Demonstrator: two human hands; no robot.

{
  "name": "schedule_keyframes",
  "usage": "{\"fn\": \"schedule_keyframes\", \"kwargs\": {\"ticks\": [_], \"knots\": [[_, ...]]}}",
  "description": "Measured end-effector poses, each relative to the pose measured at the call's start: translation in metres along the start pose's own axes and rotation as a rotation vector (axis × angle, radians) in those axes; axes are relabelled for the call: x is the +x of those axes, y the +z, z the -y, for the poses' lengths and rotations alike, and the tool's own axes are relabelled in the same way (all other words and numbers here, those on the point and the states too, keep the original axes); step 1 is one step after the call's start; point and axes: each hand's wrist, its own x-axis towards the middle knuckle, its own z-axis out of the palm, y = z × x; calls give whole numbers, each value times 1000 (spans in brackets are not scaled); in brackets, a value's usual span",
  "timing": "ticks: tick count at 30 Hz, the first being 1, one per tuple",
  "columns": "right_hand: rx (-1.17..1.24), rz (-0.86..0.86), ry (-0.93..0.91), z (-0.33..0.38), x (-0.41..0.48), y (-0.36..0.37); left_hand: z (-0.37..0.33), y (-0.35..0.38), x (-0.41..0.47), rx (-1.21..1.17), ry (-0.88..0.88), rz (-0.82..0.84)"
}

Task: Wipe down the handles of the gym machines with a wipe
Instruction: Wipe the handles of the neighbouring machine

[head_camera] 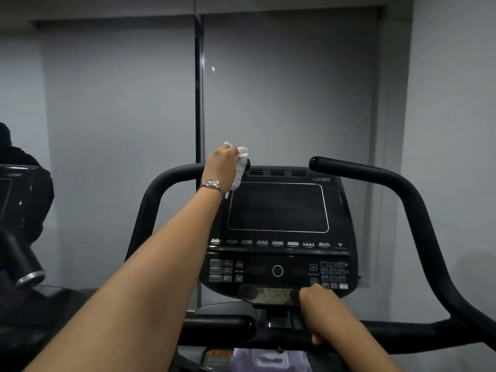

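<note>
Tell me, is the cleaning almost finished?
Hard to say what is already clean; nothing shows it. Right now the left hand presses the white wipe around the end of the upper left handle. The right hand just holds the lower crossbar. The upper right handle has no wipe on it, so it may be left.

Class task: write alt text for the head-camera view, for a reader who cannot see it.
The left hand presses a white wipe around the tip of a treadmill's upper left handle. The right hand holds the lower crossbar below the dark console. The upper right handle is bare, and grey panels stand behind.
</note>
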Motion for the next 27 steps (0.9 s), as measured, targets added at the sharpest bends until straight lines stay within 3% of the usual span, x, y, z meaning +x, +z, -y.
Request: {"fn": "schedule_keyframes", "kwargs": {"ticks": [6,13,18,23,27], "knots": [[-34,43,-4,5,9,-3,6,3,-7,162,185,64],[21,72,14,9,13,-11,26,-9,-19,227,164,78],[195,-365,-33,35,54,-60,16,-10,-11,289,224,133],[302,-775,-243,67,104,-129,18,-15,-2,269,269,202],[276,-909,-312,78,129,-164,31,-19,-3,270,270,198]]}}
